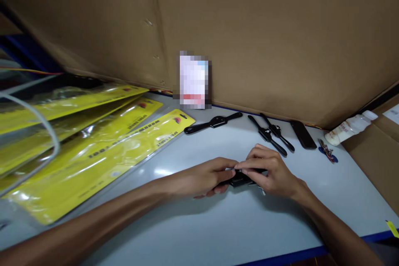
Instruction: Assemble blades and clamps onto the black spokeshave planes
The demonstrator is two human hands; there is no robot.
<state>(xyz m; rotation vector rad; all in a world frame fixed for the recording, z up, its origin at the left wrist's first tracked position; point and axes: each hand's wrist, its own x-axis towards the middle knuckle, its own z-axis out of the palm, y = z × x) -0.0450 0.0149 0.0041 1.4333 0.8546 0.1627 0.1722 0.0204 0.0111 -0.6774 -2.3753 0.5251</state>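
Between my two hands, above the front middle of the table, is a black spokeshave (pixel 238 179) with much of its body covered by my fingers. My left hand (pixel 215 176) wraps round its left side, the thumb resting on top. From the other side, my right hand (pixel 269 170) grips it, fingers bent over the middle of the tool. A small bright metal piece (pixel 262 190) sticks out below my right fingers; I cannot make out its shape. Beyond my hands lie another spokeshave (pixel 218 121) and two more side by side, the nearer one (pixel 266 134) left of its pair (pixel 277 131).
Yellow spokeshave packages (pixel 102 166) in clear plastic overlap on the left, with a grey cable (pixel 51 129) across them. At the back stand a blurred-out card (pixel 193 81) and a cardboard wall (pixel 264 41). A black phone-like object (pixel 303 134), small keys (pixel 327 151) and a white bottle (pixel 349 129) lie right.
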